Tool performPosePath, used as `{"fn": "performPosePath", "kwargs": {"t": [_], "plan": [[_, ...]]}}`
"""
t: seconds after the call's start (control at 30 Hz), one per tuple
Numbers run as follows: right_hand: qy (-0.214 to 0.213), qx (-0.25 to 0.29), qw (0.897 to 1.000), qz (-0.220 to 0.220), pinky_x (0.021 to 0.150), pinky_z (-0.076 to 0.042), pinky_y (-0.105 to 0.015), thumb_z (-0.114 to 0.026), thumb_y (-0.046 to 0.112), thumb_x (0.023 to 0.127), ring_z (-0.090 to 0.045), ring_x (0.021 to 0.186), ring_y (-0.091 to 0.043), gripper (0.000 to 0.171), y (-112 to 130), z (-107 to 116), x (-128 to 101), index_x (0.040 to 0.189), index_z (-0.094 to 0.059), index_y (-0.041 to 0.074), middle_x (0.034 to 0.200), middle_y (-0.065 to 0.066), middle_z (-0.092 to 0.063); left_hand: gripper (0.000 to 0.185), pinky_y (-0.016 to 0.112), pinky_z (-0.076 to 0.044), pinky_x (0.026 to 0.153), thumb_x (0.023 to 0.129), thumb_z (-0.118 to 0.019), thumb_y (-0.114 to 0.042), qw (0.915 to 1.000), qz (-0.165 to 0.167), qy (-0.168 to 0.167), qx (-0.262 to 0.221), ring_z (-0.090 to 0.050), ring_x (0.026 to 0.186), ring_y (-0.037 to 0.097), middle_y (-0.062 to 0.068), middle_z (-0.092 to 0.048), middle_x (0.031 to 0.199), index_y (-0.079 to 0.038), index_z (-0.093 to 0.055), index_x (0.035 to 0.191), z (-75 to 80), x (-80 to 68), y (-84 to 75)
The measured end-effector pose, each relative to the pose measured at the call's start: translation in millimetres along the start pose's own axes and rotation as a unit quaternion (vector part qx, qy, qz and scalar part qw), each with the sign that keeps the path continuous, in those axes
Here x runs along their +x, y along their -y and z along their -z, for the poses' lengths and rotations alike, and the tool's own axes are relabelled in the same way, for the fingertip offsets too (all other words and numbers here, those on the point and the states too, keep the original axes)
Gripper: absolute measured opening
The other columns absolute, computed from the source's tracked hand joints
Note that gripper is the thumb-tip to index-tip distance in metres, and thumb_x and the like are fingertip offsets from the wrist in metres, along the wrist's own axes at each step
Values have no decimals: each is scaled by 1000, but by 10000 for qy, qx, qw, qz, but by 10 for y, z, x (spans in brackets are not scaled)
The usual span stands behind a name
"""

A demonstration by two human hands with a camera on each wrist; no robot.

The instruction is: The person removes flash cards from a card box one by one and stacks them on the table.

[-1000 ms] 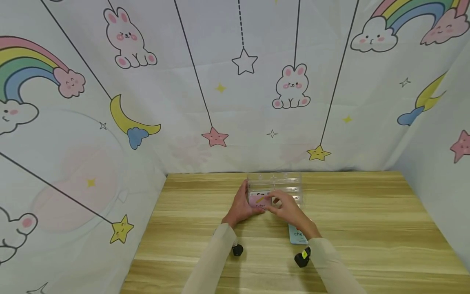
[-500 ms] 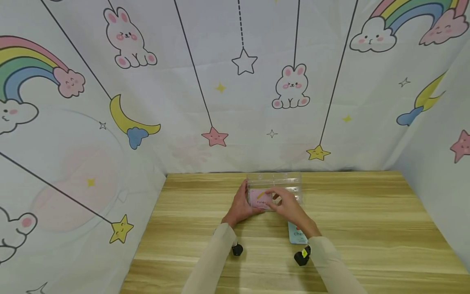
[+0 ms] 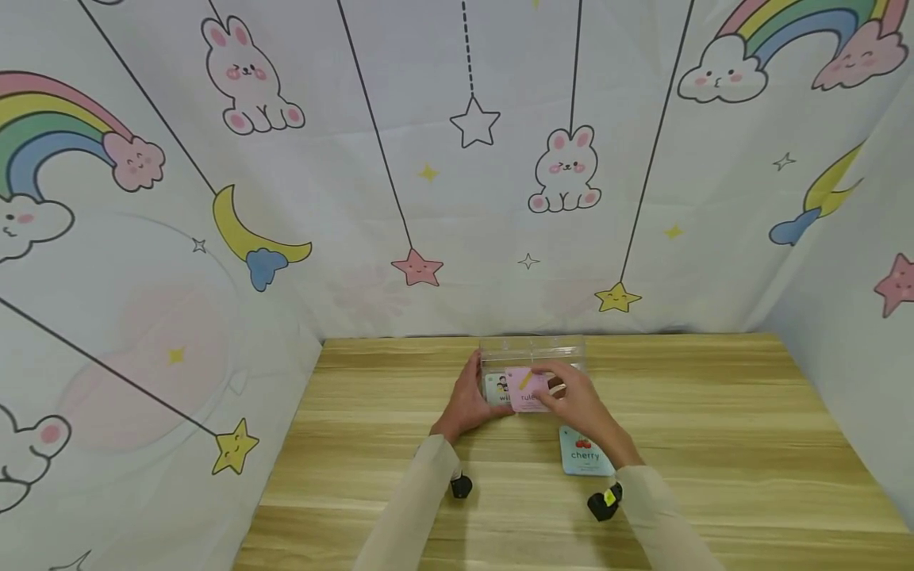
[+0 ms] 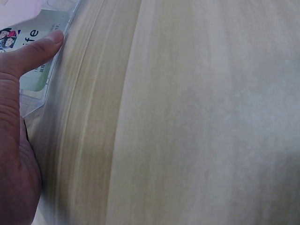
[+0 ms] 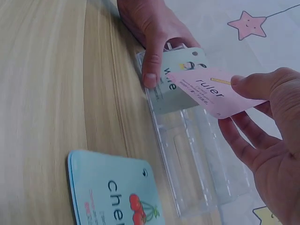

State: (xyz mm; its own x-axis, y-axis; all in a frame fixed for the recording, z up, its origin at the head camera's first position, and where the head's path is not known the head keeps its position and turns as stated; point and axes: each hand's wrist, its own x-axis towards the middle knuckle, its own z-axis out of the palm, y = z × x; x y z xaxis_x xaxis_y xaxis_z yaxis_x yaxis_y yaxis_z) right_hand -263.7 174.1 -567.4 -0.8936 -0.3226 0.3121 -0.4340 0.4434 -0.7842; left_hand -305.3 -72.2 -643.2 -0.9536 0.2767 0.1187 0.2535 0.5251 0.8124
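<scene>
A clear plastic box lies on the wooden table near the back wall. My left hand grips its left end, the thumb pressed on the near rim. A pale green "wife" card lies inside that end, also visible as the green card. My right hand pinches a pink "ruler" card by its right edge and holds it tilted just above the box. In the right wrist view the pink card overlaps the green card's right part.
A light blue "cherry" card lies flat on the table just in front of the box, under my right forearm. Printed fabric walls close the table at the back and both sides. The box's right compartments hold nothing visible.
My right hand has lifted the pink card off the box's left end and carried it right, uncovering the green card. The left hand has stayed put.
</scene>
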Motion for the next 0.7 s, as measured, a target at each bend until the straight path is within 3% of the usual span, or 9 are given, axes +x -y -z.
{"fn": "performPosePath", "kwargs": {"t": [0.23, 0.7], "plan": [[-10, -66, 9995, -306, 76, -60, -29, -81, 2, 90, -70, 93, -23, 40, -57, 129, -110, 128, -68, 5, 128, -14, -66, 134, 41, -36, 117, 68, -100, -33, 10000, 14, 1, -22, -42, 145, 28, 15, -35, 161, -12, -11, 166, 11, -2, -8], [90, -52, 9988, -483, 72, -59, -27, -83, 3, 88, -69, 87, -18, 41, -149, 316, -323, 126, -68, 7, 122, -11, -66, 134, 41, -36, 118, 68, -100, -31, 9999, 35, -4, -128, -40, 146, 30, 16, -32, 163, -10, -12, 166, 16, -2, -10]]}}
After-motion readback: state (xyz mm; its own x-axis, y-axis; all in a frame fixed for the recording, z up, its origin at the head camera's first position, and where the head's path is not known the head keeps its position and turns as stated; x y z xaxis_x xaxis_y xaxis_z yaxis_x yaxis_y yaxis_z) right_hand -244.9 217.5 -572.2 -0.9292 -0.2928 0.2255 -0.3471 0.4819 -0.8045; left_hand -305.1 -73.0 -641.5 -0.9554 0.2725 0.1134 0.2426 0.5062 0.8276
